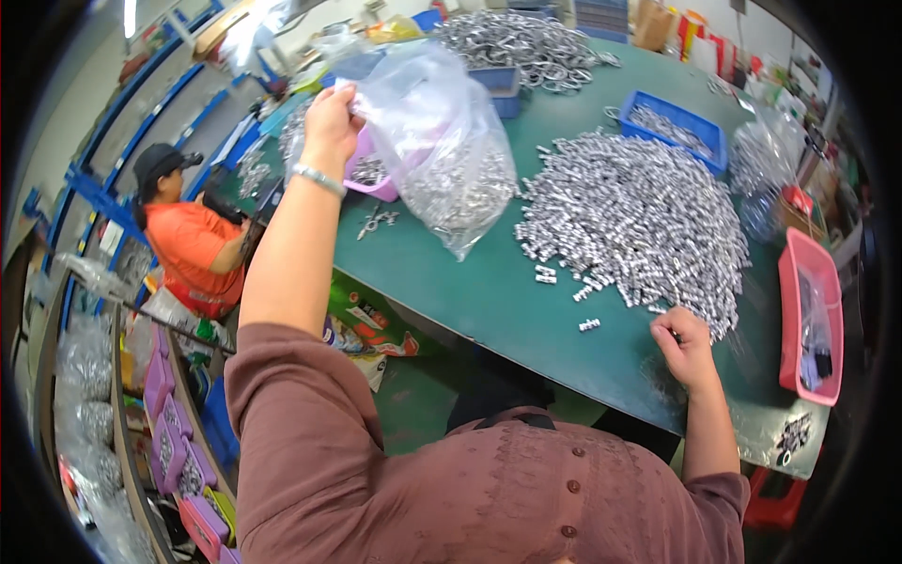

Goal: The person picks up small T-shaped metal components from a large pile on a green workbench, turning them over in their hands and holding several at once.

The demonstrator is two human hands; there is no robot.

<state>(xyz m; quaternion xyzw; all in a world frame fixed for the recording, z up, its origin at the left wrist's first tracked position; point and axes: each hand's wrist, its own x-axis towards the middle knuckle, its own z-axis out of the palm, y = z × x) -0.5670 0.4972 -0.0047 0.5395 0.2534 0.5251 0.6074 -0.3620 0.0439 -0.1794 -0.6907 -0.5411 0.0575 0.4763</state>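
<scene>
My left hand (331, 120) is raised at the far left of the table, its fingers closed on the top edge of a clear plastic bag (442, 113). Small silvery metal parts fill the bag's lower part, which hangs down over the tabletop. My right hand (687, 346) is curled at the near edge of a broad heap of small shiny metal parts (634, 221). A small dark spot shows at its fingers, but I cannot make out what they hold. A few loose metal pieces (589, 325) lie left of that hand.
A green table (423, 282) bears a blue tray (672, 127), a pile of metal rings (517, 47) and a purple basket (383, 186). At right stands a pink basket (791, 310). A person in orange (193, 240) works at far left, near blue shelving.
</scene>
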